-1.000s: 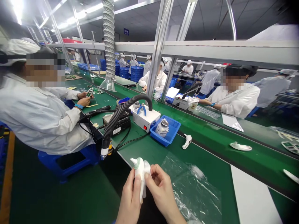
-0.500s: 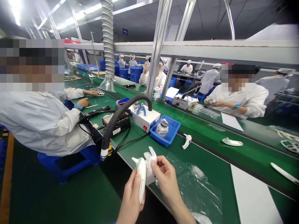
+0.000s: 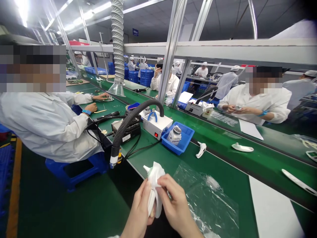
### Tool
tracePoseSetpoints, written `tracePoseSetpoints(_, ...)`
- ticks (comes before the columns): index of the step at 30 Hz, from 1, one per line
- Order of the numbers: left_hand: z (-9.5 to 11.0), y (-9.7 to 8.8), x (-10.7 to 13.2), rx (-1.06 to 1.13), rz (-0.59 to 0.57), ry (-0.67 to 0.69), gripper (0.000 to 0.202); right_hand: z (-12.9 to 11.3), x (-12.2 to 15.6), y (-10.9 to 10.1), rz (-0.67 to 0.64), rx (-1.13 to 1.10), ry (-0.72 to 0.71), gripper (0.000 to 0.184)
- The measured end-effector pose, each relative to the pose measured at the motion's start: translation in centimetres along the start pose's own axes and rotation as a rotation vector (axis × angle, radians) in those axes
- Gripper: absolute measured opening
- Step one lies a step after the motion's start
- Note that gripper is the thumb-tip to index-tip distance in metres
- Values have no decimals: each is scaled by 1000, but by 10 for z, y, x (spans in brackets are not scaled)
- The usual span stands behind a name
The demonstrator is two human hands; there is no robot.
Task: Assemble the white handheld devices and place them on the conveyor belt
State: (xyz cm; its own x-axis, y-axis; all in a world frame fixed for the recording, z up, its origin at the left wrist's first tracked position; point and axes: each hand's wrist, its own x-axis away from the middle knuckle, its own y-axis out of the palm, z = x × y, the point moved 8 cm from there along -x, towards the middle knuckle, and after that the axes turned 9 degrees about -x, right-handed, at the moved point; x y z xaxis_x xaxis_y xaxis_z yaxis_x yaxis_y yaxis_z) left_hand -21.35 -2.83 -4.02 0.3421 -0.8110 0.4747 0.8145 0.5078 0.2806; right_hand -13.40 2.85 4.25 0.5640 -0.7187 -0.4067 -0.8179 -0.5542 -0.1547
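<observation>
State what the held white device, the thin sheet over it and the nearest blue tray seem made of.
White device: probably plastic, smooth, with rounded contours.
Thin sheet: cloth or paper, matte, softly creased.
Blue tray: likely plastic, slightly glossy, evenly coloured.

White handheld device [image 3: 150, 199], slim curved body, gripped in my left hand [image 3: 138, 205]. Roughly upright, narrow tip [image 3: 146, 168] pointing up and left, clear of the cover. Pale green ring at the tip's base, mostly covered. Thin white cloth [image 3: 157, 172], maybe tissue, can't tell: creased, pinched by my right hand [image 3: 174, 198], draped against the device's upper right side, loose end hanging down beside the body. Device's lower end partly behind my fingers.
</observation>
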Motion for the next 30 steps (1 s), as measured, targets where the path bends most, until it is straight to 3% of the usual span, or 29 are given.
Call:
tracePoseSetpoints(2, -3, 3, 0, 18, -49, -29, 75, 2, 0, -4, 40, 17, 28, 14)
tracePoseSetpoints(7, -7, -18, 6, -70, 176, -94, 78, 16, 3, 3, 45, -79, 160, 12)
tracePoseSetpoints(12, -4, -19, 8, -160, 177, -53, 73, 39, 2, 2, 160, -284, 374, 16)
tracePoseSetpoints(20, 5, -24, -5, -353, 204, 230, 61, 42, 7, 5, 207, -320, 374, 17)
tracePoseSetpoints(24, 12, -22, -3, -374, 195, 258, 59, 51, 8, 6, 278, -355, 351, 16)
tracePoseSetpoints(28, 23, -20, 6, -364, 190, 318, 58, 64, 15, 12, 313, -431, 420, 25)
tracePoseSetpoints(30, 20, -21, 9, -302, 208, 288, 61, 61, 15, 7, 347, -459, 413, 28)
